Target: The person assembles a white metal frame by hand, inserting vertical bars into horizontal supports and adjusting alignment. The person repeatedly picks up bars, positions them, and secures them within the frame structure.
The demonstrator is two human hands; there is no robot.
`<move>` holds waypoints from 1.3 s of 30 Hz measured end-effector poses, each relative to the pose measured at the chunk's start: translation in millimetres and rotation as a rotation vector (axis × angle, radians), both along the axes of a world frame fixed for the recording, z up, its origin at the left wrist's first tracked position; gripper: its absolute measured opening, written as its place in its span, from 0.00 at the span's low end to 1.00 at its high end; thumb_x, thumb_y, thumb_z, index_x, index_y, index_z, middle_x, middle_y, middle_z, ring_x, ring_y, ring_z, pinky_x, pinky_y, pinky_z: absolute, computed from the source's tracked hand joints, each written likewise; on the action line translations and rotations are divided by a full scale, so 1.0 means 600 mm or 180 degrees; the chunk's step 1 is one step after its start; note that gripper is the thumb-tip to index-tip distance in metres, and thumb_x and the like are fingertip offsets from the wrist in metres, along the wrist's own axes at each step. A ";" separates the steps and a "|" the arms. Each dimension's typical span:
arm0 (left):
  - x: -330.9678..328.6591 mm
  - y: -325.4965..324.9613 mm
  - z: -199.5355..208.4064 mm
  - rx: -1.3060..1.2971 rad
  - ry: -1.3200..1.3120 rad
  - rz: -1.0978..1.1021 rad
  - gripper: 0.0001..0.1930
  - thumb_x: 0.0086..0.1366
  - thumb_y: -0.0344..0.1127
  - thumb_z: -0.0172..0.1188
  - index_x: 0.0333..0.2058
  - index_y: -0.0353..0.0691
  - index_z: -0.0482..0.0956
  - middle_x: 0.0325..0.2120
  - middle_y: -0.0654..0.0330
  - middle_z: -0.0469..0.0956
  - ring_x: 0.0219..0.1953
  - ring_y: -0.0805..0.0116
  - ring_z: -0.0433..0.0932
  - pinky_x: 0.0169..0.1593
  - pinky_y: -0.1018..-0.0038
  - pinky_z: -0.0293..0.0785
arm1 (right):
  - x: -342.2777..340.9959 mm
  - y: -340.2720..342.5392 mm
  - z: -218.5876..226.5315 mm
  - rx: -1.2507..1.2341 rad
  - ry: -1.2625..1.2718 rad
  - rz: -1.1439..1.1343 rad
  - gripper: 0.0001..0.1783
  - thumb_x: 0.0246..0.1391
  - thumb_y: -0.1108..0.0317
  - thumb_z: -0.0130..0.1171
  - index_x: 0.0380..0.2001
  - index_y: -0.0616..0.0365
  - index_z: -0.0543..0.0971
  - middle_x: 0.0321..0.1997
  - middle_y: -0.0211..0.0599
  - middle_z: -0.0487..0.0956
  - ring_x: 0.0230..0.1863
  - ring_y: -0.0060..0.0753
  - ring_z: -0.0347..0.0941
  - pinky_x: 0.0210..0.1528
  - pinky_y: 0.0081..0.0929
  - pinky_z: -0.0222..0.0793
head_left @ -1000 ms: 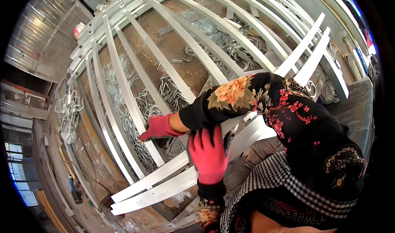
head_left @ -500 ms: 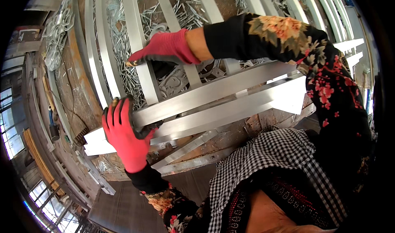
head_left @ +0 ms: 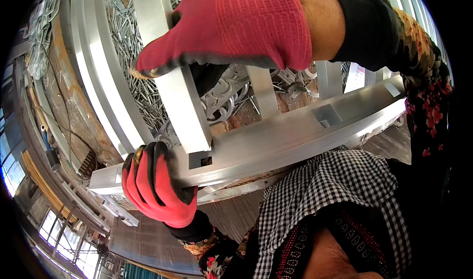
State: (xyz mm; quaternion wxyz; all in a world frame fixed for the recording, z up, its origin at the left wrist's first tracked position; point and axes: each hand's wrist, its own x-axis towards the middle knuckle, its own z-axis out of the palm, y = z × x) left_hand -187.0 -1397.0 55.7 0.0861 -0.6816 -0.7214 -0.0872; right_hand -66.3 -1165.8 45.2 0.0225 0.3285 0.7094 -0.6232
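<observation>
My right hand point(head_left: 236, 30), in a red glove with a dark palm, is closed around a silver square metal tube point(head_left: 183, 109). The tube slants toward me, and its near end is over a slotted metal rail point(head_left: 256, 143), right beside a rectangular slot point(head_left: 200, 160). Whether the end touches the rail I cannot tell. My left hand point(head_left: 160, 185), gloved the same way, wraps round the rail left of that slot, its thumb on the near side. Another slot point(head_left: 327, 115) shows farther right along the rail.
More silver tubes point(head_left: 106, 77) lie side by side beyond the rail. Between them are many loose nail-like metal pieces point(head_left: 129, 37) and curled grey castings point(head_left: 229, 94). A wooden bench edge point(head_left: 81, 94) runs on the left, with a blue-handled brush point(head_left: 49, 148) near it.
The right hand and its tube appear nearer and larger. The slotted face of the rail now shows, with the tube's end visible over it. The left hand still grips near the left end.
</observation>
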 end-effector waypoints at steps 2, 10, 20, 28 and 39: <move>-0.005 -0.002 0.000 -0.0103 -0.0135 0.0030 0.25 0.42 0.33 0.58 0.43 0.35 0.74 0.44 0.52 0.74 0.47 0.46 0.71 0.52 0.55 0.65 | -0.013 0.001 -0.008 -0.0041 0.0012 0.0130 0.31 0.41 0.40 0.60 0.35 0.59 0.81 0.35 0.40 0.79 0.34 0.33 0.74 0.40 0.26 0.70; -0.006 -0.001 0.006 -0.0206 -0.0230 0.0029 0.28 0.36 0.32 0.61 0.43 0.36 0.74 0.43 0.53 0.74 0.47 0.46 0.70 0.53 0.54 0.64 | -0.023 0.001 -0.004 0.0072 0.0169 0.0255 0.29 0.44 0.42 0.58 0.37 0.58 0.81 0.35 0.41 0.79 0.34 0.33 0.74 0.41 0.28 0.70; 0.001 -0.006 0.007 -0.0150 -0.0233 0.0063 0.27 0.39 0.32 0.60 0.43 0.35 0.74 0.43 0.53 0.74 0.48 0.48 0.70 0.55 0.54 0.61 | -0.010 -0.010 0.016 -0.0331 0.0261 0.0063 0.24 0.48 0.49 0.61 0.33 0.64 0.81 0.21 0.32 0.75 0.22 0.21 0.70 0.27 0.22 0.68; -0.006 0.006 0.004 -0.0019 -0.0474 0.0099 0.29 0.40 0.39 0.63 0.45 0.36 0.74 0.44 0.52 0.74 0.48 0.47 0.70 0.54 0.56 0.60 | -0.007 -0.008 0.009 -0.0429 0.0082 0.0075 0.32 0.38 0.45 0.67 0.30 0.70 0.79 0.28 0.41 0.78 0.27 0.30 0.74 0.33 0.26 0.73; -0.024 0.046 0.008 -0.0034 -0.0575 -0.0204 0.32 0.32 0.44 0.66 0.42 0.39 0.75 0.40 0.56 0.74 0.44 0.50 0.70 0.52 0.55 0.62 | -0.001 -0.012 -0.016 -0.0408 0.0174 0.0144 0.28 0.42 0.45 0.64 0.28 0.65 0.79 0.25 0.33 0.76 0.25 0.25 0.69 0.29 0.24 0.67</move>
